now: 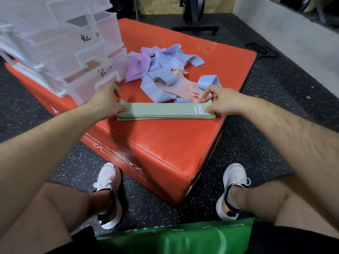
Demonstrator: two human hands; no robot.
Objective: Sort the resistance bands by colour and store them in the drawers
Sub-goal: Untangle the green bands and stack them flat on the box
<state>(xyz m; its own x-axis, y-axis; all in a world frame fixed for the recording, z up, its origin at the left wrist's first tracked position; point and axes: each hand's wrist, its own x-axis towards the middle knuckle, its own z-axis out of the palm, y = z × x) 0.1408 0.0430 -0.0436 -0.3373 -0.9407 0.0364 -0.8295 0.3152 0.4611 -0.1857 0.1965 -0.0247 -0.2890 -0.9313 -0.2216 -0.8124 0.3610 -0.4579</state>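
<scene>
Noting green cushion [183,239] at near edge and white shoes [108,178] on speckled floor [247,143]. Beyond, toward front of orange foam box [165,147]: flat stack of green bands [165,111], laid crosswise. Left hand [104,103] pinching stack's left end, thumb on top. Right hand [222,101] pinching right end, thumb beside printed label. Just behind stack: loose heap of blue, pink and purple bands [165,74]. Far left on box: clear plastic drawers [73,57], stacked, handwritten marks on fronts.
</scene>
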